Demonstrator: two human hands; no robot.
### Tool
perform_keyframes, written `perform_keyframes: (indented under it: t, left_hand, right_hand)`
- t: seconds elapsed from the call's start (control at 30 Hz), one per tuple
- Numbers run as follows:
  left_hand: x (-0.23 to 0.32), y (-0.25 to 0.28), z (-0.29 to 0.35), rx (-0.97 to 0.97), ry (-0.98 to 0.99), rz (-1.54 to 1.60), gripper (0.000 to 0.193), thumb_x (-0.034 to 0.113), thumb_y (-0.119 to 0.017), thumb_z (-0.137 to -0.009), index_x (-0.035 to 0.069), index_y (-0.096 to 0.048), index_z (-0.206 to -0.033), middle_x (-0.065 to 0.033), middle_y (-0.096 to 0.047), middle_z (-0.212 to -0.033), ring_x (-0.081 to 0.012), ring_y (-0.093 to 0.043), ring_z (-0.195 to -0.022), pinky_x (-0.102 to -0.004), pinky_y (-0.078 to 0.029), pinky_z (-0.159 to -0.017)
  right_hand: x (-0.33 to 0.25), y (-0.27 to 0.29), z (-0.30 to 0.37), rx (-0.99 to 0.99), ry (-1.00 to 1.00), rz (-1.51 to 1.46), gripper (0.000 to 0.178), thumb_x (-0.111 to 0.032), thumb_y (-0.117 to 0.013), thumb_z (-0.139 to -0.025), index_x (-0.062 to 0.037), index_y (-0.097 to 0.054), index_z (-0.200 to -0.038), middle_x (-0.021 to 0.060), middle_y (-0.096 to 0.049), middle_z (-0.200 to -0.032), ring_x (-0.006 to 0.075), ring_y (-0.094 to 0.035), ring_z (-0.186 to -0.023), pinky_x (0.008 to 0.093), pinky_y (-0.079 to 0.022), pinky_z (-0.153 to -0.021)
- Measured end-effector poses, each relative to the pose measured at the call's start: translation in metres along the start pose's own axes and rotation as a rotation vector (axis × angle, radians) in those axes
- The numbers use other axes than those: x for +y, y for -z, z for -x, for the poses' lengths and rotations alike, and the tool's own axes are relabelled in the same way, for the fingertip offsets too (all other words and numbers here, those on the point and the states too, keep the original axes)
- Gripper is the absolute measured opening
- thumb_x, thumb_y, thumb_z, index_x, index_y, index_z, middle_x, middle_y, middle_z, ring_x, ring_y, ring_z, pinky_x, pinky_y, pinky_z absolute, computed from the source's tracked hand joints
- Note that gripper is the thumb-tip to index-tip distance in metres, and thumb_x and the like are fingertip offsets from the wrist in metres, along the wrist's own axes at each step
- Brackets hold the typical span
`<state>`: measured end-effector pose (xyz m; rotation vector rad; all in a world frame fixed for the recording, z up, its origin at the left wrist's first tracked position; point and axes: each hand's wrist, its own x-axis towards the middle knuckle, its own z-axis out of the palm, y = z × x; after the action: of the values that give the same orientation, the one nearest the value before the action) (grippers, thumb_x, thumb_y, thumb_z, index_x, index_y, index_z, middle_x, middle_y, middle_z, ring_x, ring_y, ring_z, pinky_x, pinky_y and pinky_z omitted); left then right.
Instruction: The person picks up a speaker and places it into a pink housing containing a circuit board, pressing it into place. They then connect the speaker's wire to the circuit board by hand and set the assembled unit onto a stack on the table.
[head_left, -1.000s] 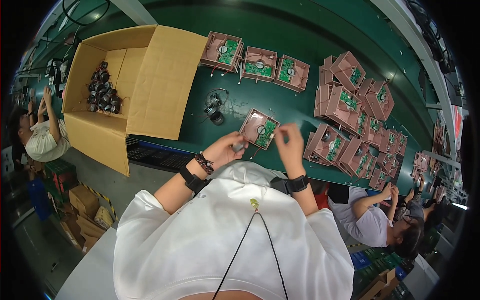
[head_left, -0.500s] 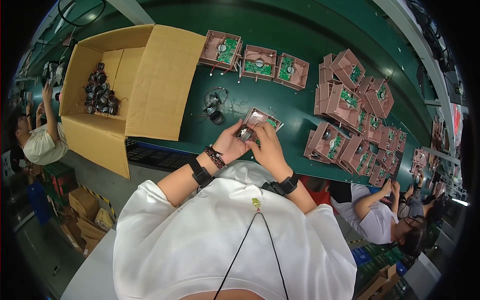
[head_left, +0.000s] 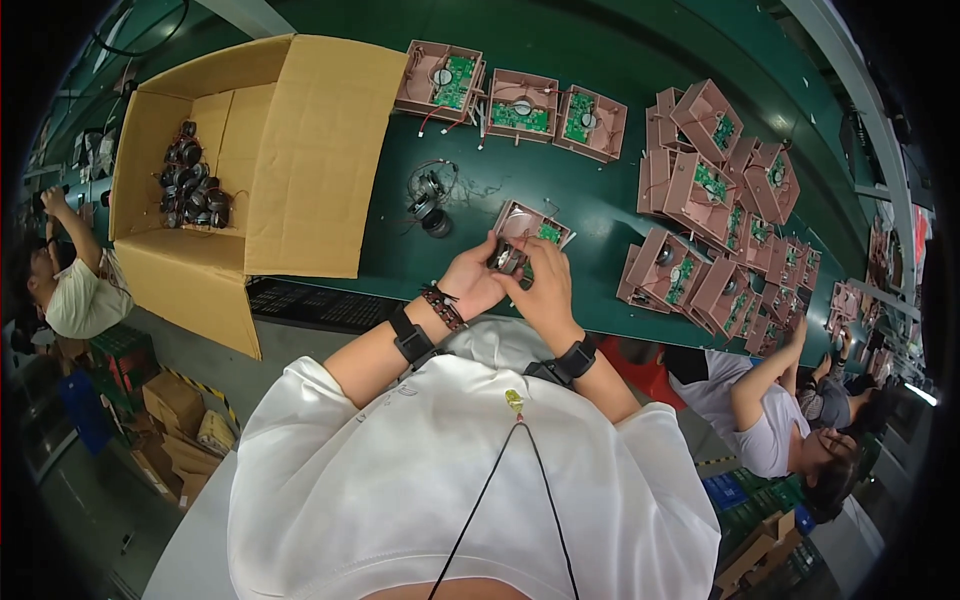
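Both hands grip a small round dark speaker (head_left: 508, 260) with a metallic rim. My left hand (head_left: 472, 284) cradles it from the left with curled fingers. The fingers of my right hand (head_left: 545, 292) close on its other side. Just beyond my fingertips lies a pinkish-brown plastic housing (head_left: 518, 217), partly hidden by my right hand, with a green circuit board (head_left: 549, 232) inside. On the green tabletop left of the housing, a few loose dark speakers (head_left: 432, 212) lie with thin wires.
At left, an open cardboard box (head_left: 315, 150) holds a heap of speakers (head_left: 192, 190). Three housings (head_left: 522, 105) line the back. Stacked housings (head_left: 700, 195) crowd the right, where a co-worker (head_left: 765, 405) reaches in. Another person (head_left: 85, 290) is at far left.
My hands have shifted slightly right with the speaker, closer to the housing, and the speaker has tilted. The co-worker at right has raised an arm toward the stacked housings.
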<state>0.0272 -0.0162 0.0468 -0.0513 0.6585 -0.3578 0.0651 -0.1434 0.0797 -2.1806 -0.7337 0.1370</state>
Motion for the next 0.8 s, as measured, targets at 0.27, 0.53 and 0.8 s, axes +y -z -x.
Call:
perform_keyframes:
  t: [0.27,0.53,0.8]
  left_hand:
    - [0.029,0.025,-0.024,0.277,-0.831,-1.878,0.039,0.014,-0.063,-0.077,0.001,-0.044,-0.109,-0.0114,-0.051,-0.1,-0.0214,-0.055,-0.074,-0.0334,-0.047,-0.068]
    - [0.027,0.04,-0.025,0.216,-0.575,-1.821,0.049,0.004,-0.064,-0.071,0.003,-0.043,-0.114,-0.0116,-0.047,-0.103,-0.0152,-0.054,-0.069,-0.0269,-0.046,-0.065]
    - [0.028,0.041,-0.022,0.162,-0.584,-1.786,0.051,0.001,-0.064,-0.07,0.003,-0.042,-0.117,-0.0105,-0.046,-0.102,-0.0141,-0.055,-0.068,-0.0254,-0.047,-0.061]
  right_hand:
    - [0.043,-0.012,-0.013,0.077,-0.126,0.184,0.044,-0.02,-0.072,-0.063,-0.0058,-0.054,-0.101,0.0096,-0.057,-0.097,0.0262,-0.052,-0.091,0.036,-0.034,-0.08]
    - [0.047,-0.029,-0.011,0.075,-0.183,0.293,0.041,-0.025,-0.072,-0.064,-0.0105,-0.06,-0.1,0.0072,-0.051,-0.1,0.0254,-0.045,-0.093,0.0361,-0.031,-0.082]
    - [0.045,-0.027,-0.018,0.066,-0.163,0.351,0.04,-0.025,-0.073,-0.062,-0.0135,-0.064,-0.1,0.0077,-0.046,-0.103,0.0265,-0.041,-0.098,0.0388,-0.029,-0.084]
